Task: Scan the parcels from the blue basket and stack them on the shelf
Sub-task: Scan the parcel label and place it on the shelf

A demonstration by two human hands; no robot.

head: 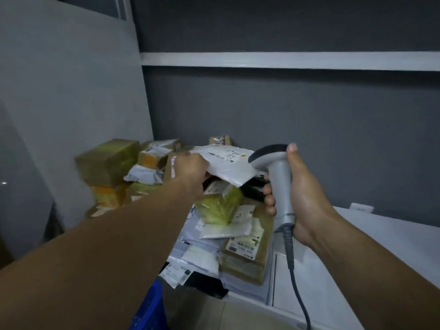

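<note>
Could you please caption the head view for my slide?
Left hand holds a white mailer above the parcel pile; right hand grips the scanner.

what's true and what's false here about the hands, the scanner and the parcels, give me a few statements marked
1. The right hand grips a barcode scanner. True.
2. The left hand holds a brown cardboard box. False: it holds a white mailer.
3. The scanner is cordless. False: a cable runs from its handle.
4. A parcel pile lies on the shelf below the mailer. True.
</note>
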